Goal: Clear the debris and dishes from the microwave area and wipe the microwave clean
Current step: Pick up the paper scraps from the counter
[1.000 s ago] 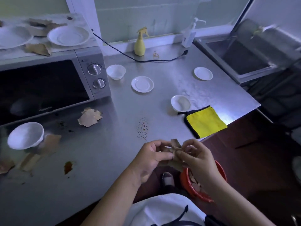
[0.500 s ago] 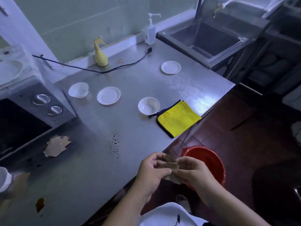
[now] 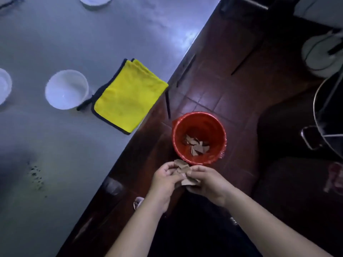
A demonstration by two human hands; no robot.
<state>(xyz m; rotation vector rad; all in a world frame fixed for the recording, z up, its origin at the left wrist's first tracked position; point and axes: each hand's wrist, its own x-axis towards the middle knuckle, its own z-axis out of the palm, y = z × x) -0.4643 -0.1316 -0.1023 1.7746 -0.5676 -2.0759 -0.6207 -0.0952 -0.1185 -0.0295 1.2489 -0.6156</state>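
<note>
Just off the near edge of the grey steel counter point(image 3: 55, 145), your left hand point(image 3: 165, 180) and right hand point(image 3: 207, 184) both pinch a bunch of torn brown cardboard scraps point(image 3: 182, 168), fingers curled tight on it, just short of the near rim of the round red plastic bucket point(image 3: 199, 114). Carry the bunch forward over the bucket's mouth, then loosen both hands together. The pieces look light, stiff and creased, so they could flutter wide. More scraps lie in the bucket's bottom.
</note>
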